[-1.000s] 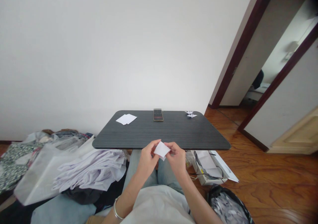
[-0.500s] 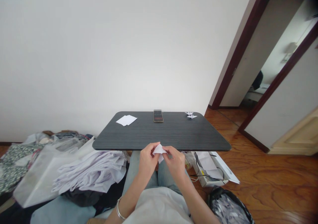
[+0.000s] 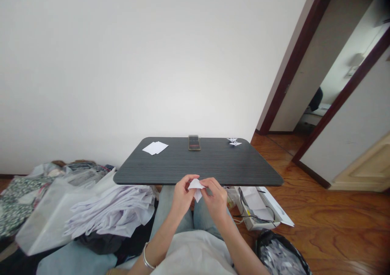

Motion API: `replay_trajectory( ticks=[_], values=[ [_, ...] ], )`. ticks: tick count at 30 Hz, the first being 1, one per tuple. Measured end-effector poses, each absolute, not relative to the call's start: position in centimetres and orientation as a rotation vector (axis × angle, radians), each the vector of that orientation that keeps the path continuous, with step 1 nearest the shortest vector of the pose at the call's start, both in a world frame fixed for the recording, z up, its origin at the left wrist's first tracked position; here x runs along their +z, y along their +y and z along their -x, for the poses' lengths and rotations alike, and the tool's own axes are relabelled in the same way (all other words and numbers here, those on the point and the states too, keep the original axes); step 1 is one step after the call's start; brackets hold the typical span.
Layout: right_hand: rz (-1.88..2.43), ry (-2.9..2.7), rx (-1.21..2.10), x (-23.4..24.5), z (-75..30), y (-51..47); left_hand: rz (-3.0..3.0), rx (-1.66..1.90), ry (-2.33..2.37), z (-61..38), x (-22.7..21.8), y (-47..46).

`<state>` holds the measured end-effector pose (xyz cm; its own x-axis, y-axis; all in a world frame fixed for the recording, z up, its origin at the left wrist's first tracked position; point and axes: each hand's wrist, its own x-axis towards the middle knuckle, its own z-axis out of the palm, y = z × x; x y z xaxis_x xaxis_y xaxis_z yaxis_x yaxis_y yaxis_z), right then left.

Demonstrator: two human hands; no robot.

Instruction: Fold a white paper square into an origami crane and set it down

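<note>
Two bare hands, the left hand (image 3: 182,193) and the right hand (image 3: 215,197), pinch a small white folded paper piece (image 3: 196,187) between their fingertips, just in front of the dark wood-grain table (image 3: 198,163); a fold seems under way, and the next crease calls for aligned edges.

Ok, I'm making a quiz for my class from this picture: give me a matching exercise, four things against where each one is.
Things:
1. folded paper piece
2. flat white sheets
3. small paper cranes
4. bracelet

Places:
A. far right corner of the table
B. on the left wrist
C. far left part of the table
D. between the fingertips of the left hand and right hand

Pairs: 1-D, 2-C, 3-A, 4-B
</note>
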<state>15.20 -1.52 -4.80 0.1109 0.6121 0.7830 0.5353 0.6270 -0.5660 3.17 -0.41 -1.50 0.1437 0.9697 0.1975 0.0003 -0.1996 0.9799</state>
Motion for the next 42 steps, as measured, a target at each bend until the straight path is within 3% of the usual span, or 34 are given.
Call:
replay_trajectory(
  ticks=[11, 24, 36, 42],
  values=[
    [1.0, -1.475, 0.114, -4.9, -14.9, -1.4, -1.371, 1.239, 1.005, -3.2, -1.8, -0.3],
    [1.072, -1.357, 0.566, -4.5, -14.8, -0.8, -1.432, 1.278, 1.05, -2.9, -2.7, 0.4],
    [0.845, -1.118, 1.095, -4.1, -14.3, -1.3, -1.32, 1.35, 1.041, -2.5, -2.6, 0.3],
    [0.769, -1.095, 1.209, -4.0, -14.0, -1.5, -1.311, 1.375, 1.018, -2.7, -2.1, -0.2]
  ],
)
